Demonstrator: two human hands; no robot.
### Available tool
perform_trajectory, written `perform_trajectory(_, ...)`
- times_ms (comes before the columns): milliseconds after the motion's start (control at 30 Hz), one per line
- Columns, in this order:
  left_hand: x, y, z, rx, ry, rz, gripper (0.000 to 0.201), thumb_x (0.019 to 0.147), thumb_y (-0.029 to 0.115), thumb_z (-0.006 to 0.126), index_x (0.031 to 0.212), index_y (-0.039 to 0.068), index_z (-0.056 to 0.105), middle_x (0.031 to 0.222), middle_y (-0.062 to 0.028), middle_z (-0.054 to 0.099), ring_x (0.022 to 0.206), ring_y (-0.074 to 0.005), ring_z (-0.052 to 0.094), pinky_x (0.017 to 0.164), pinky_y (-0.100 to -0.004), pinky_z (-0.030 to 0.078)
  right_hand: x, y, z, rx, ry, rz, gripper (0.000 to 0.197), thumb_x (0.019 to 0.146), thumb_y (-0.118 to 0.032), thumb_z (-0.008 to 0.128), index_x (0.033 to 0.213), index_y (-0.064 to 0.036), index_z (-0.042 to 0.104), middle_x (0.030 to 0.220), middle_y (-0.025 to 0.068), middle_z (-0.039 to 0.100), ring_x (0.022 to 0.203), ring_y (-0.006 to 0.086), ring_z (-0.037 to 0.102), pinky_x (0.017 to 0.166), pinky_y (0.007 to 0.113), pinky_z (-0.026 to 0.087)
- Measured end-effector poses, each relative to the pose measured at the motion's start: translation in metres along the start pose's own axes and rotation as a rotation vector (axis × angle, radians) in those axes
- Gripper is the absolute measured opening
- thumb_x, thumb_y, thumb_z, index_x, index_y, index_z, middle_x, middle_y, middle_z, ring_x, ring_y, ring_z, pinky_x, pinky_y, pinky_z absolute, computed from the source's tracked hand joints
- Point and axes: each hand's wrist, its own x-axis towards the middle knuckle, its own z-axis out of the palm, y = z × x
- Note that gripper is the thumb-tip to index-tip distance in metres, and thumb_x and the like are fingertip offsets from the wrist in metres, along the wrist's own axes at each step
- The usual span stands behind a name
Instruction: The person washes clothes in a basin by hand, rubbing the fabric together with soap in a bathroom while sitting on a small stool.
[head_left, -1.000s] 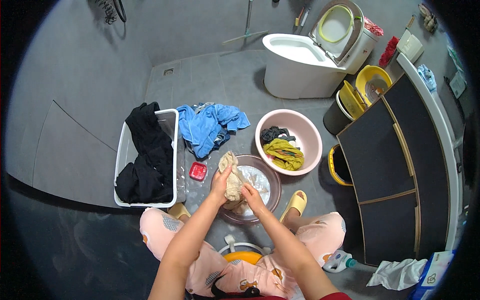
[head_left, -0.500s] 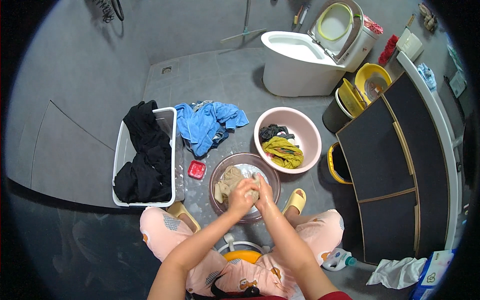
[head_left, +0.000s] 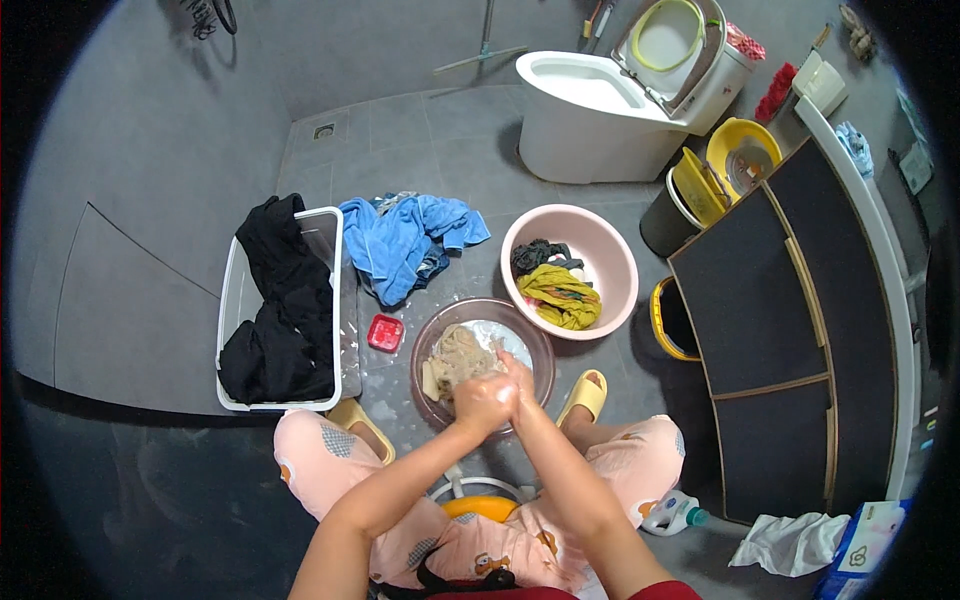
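Note:
A beige wet garment (head_left: 460, 358) lies bunched in a brownish translucent basin (head_left: 428, 398) with sudsy water (head_left: 495, 335), on the floor between my feet. My left hand (head_left: 486, 402) is closed at the garment's near right side, with foam on its back. My right hand (head_left: 517, 378) presses against it from the right, its fingers curled over the cloth. Both hands meet low over the basin, and the gripped part of the garment is mostly hidden beneath them. A small red soap box (head_left: 385, 333) sits left of the basin.
A pink basin (head_left: 622, 270) with an olive garment (head_left: 560, 297) and dark cloths touches the brown one. Blue clothes (head_left: 395, 245) lie behind. Left stands a white-rimmed bin (head_left: 338, 300) of black clothes (head_left: 285, 330). A toilet (head_left: 590, 140), buckets (head_left: 672, 220) and a dark cabinet (head_left: 755, 290) stand right.
My hands have drawn slightly closer to me and pressed tighter together. Less of the garment shows between them, and foam shows on my left hand. The whole view has shifted slightly.

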Motion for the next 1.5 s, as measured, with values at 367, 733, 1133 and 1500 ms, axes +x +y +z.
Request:
perform_trajectory(367,0.032,-0.043,-0.028,-0.135,0.055,-0.368,0.029,0.076,0.035,0.052,0.072,0.008,0.059,0.072,-0.0136,0.059,0.066,-0.0325,0.057,0.058,-0.0389,0.044,-0.024,-0.01,0.024,-0.346,-0.11,-0.149,0.026,0.08,-0.027,0.056,0.079,-0.0017,0.06,0.072,0.0041,0.058,0.062,0.0105,0.052,0.056,0.022,0.04)
perform_trajectory(733,0.03,-0.061,-0.033,-0.642,-0.465,-0.488,0.02,0.065,0.011,0.059,0.082,0.0,0.059,0.079,-0.0054,0.06,0.073,-0.0167,0.058,0.065,-0.0285,0.047,-0.008,0.0,-0.012,-0.138,-0.23,-0.254,0.02,0.081,-0.017,0.052,0.091,0.0002,0.055,0.087,0.0052,0.055,0.082,0.0122,0.051,0.075,0.024,0.04)
perform_trajectory(1133,0.045,-0.08,-0.042,-1.243,0.003,-0.95,0.018,0.067,0.012,0.054,0.079,-0.001,0.056,0.072,-0.0083,0.057,0.064,-0.0189,0.057,0.058,-0.0306,0.046,-0.019,0.0,-0.019,-0.644,-0.199,-0.346,0.019,0.08,-0.017,0.055,0.073,-0.0002,0.06,0.072,0.0015,0.058,0.071,0.008,0.05,0.066,0.021,0.04)
perform_trajectory(1500,0.008,0.015,-0.002,-0.394,-0.082,-0.151,0.028,0.066,0.008,0.053,0.095,0.008,0.056,0.097,-0.0136,0.056,0.087,-0.0284,0.056,0.076,-0.0349,0.044,-0.01,0.005,-0.008,0.31,-0.08,-0.014,0.031,0.085,-0.031,0.046,0.104,-0.0081,0.051,0.101,0.007,0.054,0.092,0.0188,0.053,0.081,0.033,0.043)
